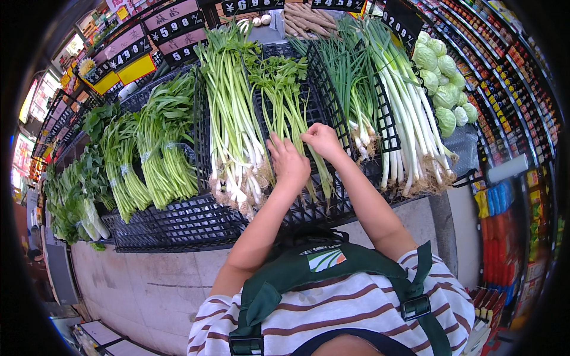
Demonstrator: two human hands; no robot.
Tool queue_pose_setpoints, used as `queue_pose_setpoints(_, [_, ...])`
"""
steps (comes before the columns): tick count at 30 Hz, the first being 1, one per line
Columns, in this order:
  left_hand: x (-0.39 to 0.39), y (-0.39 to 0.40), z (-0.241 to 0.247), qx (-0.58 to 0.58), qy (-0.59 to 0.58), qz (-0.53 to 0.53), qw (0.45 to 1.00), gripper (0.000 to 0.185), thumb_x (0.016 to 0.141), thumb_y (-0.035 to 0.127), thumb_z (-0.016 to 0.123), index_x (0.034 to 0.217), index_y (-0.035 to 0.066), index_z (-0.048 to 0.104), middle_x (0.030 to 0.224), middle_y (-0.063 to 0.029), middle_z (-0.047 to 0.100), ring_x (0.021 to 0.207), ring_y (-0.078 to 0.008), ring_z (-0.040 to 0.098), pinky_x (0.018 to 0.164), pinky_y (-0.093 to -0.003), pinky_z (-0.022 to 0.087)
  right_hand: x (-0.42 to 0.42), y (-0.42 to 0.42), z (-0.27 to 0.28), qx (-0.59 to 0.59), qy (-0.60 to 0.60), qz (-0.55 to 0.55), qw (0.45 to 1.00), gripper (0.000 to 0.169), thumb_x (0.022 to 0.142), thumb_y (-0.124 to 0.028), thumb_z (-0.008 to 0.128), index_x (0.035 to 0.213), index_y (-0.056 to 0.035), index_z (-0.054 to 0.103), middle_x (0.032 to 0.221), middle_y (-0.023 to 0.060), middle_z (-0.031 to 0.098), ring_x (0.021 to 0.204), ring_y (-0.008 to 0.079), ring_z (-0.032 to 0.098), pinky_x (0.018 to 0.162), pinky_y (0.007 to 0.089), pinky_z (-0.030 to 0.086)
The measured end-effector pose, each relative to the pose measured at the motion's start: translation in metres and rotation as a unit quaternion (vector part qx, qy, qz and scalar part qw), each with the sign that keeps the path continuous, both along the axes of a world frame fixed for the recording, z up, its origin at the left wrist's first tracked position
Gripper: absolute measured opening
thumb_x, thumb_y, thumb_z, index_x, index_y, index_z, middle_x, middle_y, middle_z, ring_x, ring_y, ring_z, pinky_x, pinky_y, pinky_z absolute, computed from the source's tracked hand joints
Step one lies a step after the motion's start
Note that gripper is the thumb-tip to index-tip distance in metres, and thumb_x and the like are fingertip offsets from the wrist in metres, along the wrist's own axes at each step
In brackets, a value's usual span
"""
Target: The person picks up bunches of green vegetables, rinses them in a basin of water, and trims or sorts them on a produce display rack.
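Note:
Celery stalks with leafy tops lie in a black plastic crate before me. My left hand rests on the lower stalks, fingers spread and pointing up; whether it grips any is not plain. My right hand is at the right side of the stalks, thumb and fingers pinched together at the edge of one. White-stemmed green garlic with roots lies directly left of my left hand. Thin scallions with small bulbs lie just right of my right hand.
Large leeks and round cabbages stand at the right, beside packed shelves. Tied bunches of leafy greens fill the crates at the left. Price signs and long brown roots line the back.

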State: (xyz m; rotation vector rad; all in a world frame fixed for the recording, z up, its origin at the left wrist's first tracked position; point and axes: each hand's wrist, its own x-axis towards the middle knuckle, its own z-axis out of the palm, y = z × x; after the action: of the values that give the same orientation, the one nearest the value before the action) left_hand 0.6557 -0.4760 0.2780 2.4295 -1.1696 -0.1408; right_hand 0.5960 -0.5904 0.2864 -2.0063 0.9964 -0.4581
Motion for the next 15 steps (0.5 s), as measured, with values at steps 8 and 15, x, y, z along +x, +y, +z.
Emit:
queue_pose_setpoints(8, [-0.011,0.01,0.003,-0.045,-0.072,-0.162,0.983,0.053,0.084,0.035,0.054,0.127,0.007,0.045,0.14,-0.022,0.026,0.129,-0.0464,0.019,0.1,-0.06,0.022,0.037,-0.043,0.0,-0.201,0.05,-0.084,0.975,0.017,0.078,-0.018,0.057,0.088,-0.0056,0.062,0.084,0.0166,0.065,0.081,0.0338,0.062,0.073,0.0418,0.049])
queue_pose_setpoints(15, [-0.018,0.014,-0.018,-0.038,-0.119,-0.194,0.973,0.058,0.082,0.051,0.052,0.13,0.017,0.045,0.14,-0.0196,0.028,0.132,-0.0427,0.016,0.1,-0.0637,0.015,0.076,-0.075,0.027,-0.194,0.26,-0.003,0.946,0.046,0.069,-0.034,0.073,0.096,0.0022,0.064,0.099,0.0204,0.063,0.093,0.033,0.061,0.079,0.0413,0.049])
